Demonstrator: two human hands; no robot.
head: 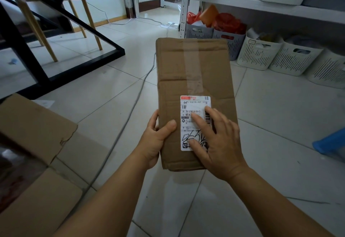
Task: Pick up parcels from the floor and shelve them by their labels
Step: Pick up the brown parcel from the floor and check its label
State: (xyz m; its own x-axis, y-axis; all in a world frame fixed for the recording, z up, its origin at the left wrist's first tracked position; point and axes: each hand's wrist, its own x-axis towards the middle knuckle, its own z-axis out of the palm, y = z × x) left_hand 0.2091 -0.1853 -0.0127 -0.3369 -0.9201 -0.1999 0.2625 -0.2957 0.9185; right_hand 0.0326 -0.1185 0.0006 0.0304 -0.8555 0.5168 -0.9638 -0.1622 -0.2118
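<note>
A long brown cardboard parcel [192, 72], taped along its top, is held above the tiled floor in the middle of the view. A white shipping label [190, 110] with print and black handwriting sits on its near half. My left hand [156, 139] grips the parcel's near left edge, thumb on top. My right hand [218, 139] lies flat on the top face, fingers spread over the label and hiding part of it.
A white shelf [261, 6] at the right carries white slotted baskets [259, 52] on the floor level and above. An open cardboard box [33, 124] lies at the left. A black table frame [84, 63], chair legs and a grey cable [130, 110] cross the floor. A blue bin [332, 143] stands at the right.
</note>
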